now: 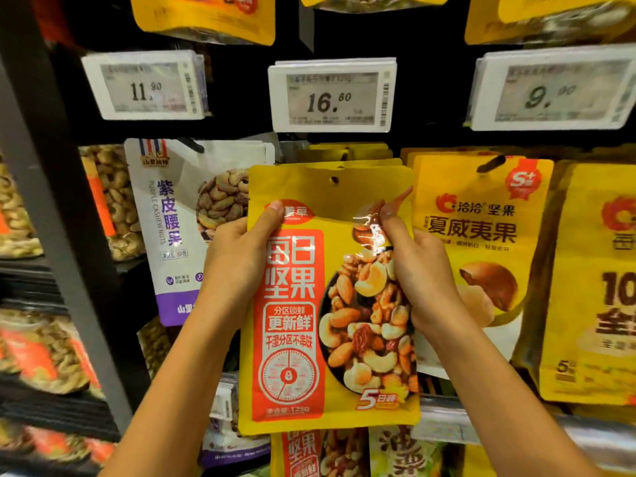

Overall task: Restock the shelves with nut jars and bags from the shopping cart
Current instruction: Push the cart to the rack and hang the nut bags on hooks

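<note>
Both hands, left (pixel 237 249) and right (pixel 418 270), pinch upper edges of glossy yellow mixed-nut pouch (pixel 330 304) below 16.80 price tag (pixel 332 95). Likely light, pliable, slippery film; grip near hang hole.

This is a shop, at a snack aisle. Electronic price tags (pixel 332 95) reading 11.90, 16.80 and 9.90 sit above rows of packaged nut bags (pixel 481 256) hanging from pegs (pixel 490 164) on dark racking (pixel 51 173).
</note>
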